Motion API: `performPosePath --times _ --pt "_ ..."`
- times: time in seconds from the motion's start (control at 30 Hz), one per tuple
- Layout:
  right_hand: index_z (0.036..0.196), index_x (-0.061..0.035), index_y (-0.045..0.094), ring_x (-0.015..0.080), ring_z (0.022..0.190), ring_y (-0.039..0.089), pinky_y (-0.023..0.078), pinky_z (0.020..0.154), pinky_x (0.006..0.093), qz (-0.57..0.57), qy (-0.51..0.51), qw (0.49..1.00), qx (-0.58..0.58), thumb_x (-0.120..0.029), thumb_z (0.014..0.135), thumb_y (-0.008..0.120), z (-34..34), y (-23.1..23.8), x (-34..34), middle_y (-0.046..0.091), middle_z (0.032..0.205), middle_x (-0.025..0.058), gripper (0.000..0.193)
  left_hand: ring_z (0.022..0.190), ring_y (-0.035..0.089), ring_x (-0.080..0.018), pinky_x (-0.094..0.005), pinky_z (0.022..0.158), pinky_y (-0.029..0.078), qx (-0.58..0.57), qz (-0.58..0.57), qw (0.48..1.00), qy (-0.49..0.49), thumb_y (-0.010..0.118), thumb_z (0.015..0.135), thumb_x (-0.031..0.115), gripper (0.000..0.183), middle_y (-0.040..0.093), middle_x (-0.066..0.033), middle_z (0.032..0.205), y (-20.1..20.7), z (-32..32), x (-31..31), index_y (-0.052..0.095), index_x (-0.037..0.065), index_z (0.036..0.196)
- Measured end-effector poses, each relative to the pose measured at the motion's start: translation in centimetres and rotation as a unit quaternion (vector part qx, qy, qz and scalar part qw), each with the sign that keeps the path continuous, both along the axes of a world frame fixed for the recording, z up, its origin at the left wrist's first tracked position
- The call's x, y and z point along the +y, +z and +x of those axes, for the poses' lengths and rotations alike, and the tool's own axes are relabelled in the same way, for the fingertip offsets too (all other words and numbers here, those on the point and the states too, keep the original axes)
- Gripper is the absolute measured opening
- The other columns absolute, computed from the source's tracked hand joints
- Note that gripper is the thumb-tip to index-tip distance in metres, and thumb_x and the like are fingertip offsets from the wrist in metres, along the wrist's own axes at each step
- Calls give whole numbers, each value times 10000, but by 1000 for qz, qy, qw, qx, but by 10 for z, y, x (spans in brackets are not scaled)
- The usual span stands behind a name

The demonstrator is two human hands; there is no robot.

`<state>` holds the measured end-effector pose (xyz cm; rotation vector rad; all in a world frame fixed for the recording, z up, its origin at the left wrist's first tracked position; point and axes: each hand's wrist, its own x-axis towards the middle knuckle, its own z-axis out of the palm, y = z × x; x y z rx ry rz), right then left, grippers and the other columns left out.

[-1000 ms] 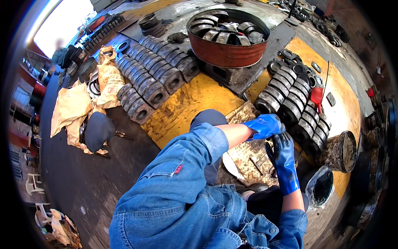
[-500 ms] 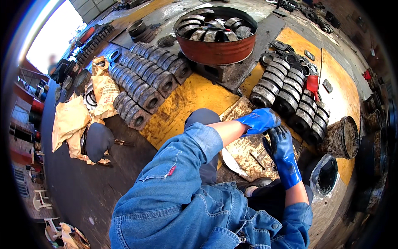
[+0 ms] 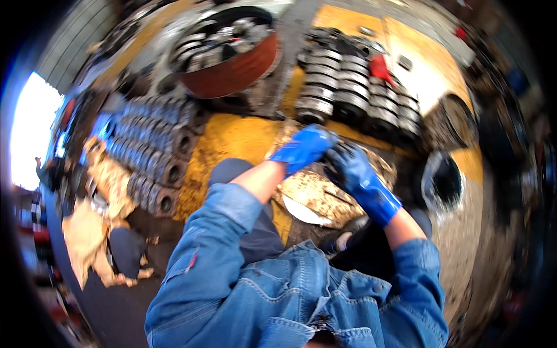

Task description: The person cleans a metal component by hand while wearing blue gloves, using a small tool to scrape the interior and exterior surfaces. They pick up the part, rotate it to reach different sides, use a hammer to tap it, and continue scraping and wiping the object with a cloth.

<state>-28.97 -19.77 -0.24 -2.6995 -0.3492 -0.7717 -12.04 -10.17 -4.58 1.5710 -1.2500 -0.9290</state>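
My left hand [image 3: 306,148], in a blue rubber glove, is closed, with its fingers curled toward my right hand. The right hand [image 3: 355,175] wears a matching glove with dark, grimy fingers bent in against the left one. The two meet above a grease-smeared board [image 3: 316,194] in front of my knees; anything between them is hidden and blurred. Just beyond the left hand stand rows of dark-and-silver ring-shaped metal parts [image 3: 319,81], lying on their sides. A pale rounded piece [image 3: 306,212] shows at the board's near edge.
A red-walled round tub [image 3: 232,83] of metal parts stands far left. Rows of hollow metal parts [image 3: 154,136] and torn brown paper [image 3: 84,232] lie at left. A red scoop [image 3: 381,68], grimy bucket [image 3: 449,122] and plastic-lined container [image 3: 428,184] are at right.
The view has swung, so the tub and rows of parts sit further left in the picture and the scene is blurred. My hands stay close together, the right one a little lower relative to the left.
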Motion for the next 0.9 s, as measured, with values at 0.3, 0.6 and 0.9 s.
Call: performPosePath --times 0.3,0.6,0.9 --pt "1255 -69 555 327 890 646 542 795 431 123 -208 916 320 -286 887 594 -47 -77 -35 646 1066 179 429 890 647 -366 -438 779 522 -350 206 911 67 587 846 418 356 687 -174 936 71 -25 -10 715 117 985" --pt "1093 -20 646 197 718 577 487 707 332 444 -560 645 269 -353 906 664 -119 -176 -262 676 896 102 383 932 663 -341 -392 781 536 -340 249 906 -51 624 839 389 382 692 -146 1010 71 -34 -1 674 161 1141" --pt "1415 -126 475 198 1184 491 338 1044 318 619 -503 596 98 -377 1004 461 -141 -174 -312 532 1359 101 482 766 661 -349 -419 678 538 -286 253 924 -29 626 853 328 307 683 -139 816 76 -38 -30 663 157 1106"
